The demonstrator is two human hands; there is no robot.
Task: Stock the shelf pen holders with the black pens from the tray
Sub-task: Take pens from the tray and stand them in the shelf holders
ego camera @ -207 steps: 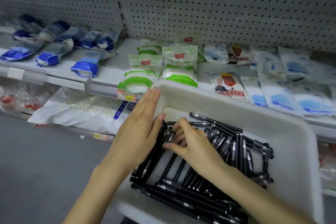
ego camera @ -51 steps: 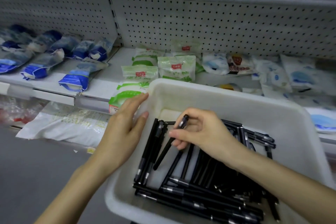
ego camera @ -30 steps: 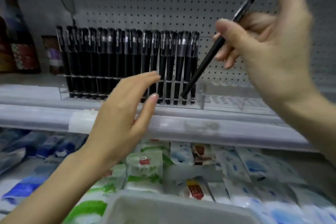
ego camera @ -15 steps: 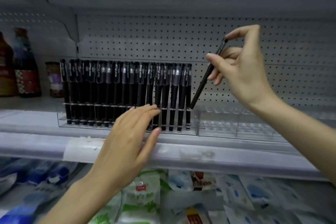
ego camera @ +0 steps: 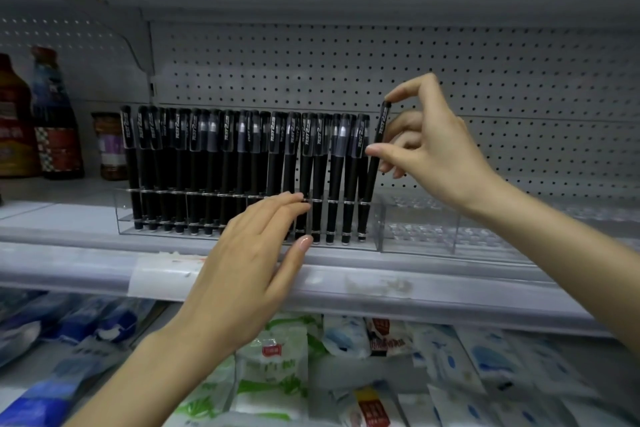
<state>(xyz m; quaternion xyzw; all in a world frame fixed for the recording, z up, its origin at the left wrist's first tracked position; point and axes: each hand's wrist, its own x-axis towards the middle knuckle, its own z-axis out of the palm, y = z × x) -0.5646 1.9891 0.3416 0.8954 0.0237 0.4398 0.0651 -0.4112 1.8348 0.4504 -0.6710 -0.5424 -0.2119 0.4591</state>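
Pen (ego camera: 372, 180) lowered into holder (ego camera: 378, 236), seemingly seated, right hand (ego camera: 436, 156) pinching

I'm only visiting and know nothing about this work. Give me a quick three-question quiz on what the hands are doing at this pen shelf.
1. True or false: the right hand pinches a black pen.
2. The left hand is: A) open, fingers straight at the front of the full pen holder; B) clenched in a fist; C) gripping a pen.
3. Fill in: the neighbouring holder, to the right of the full one, contains ___ pens.

Key: 1 true; 2 A; 3 no.
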